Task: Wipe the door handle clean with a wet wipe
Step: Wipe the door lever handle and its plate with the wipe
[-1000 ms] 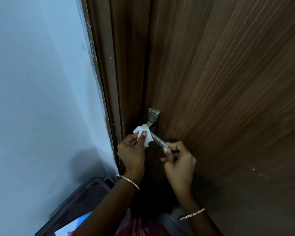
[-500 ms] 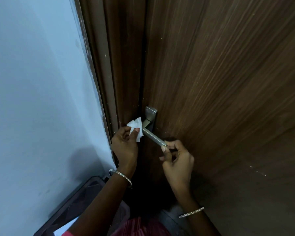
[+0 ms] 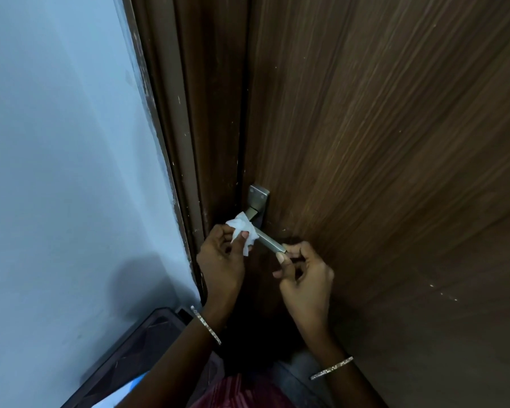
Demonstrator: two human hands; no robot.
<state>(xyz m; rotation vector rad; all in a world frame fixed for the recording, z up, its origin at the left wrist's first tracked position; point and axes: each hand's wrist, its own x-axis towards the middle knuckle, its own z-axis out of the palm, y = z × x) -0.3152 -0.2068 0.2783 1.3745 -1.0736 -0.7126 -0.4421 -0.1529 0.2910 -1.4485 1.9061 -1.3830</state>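
A metal lever door handle (image 3: 270, 242) juts out from its steel backplate (image 3: 259, 196) on the brown wooden door (image 3: 380, 142). My left hand (image 3: 221, 257) pinches a crumpled white wet wipe (image 3: 243, 229) and presses it around the handle's inner part near the backplate. My right hand (image 3: 305, 275) grips the free outer tip of the lever between thumb and fingers. The stretch of lever under the wipe is hidden.
The dark wooden door frame (image 3: 195, 128) runs beside the door's left edge, with a pale blue wall (image 3: 65, 172) left of it. A dark bin-like container (image 3: 136, 357) sits low on the left. Bangles ring both wrists.
The wipe was off to the left of the handle half a second ago; my left hand has brought it back onto the lever. My right hand has kept its hold on the tip.
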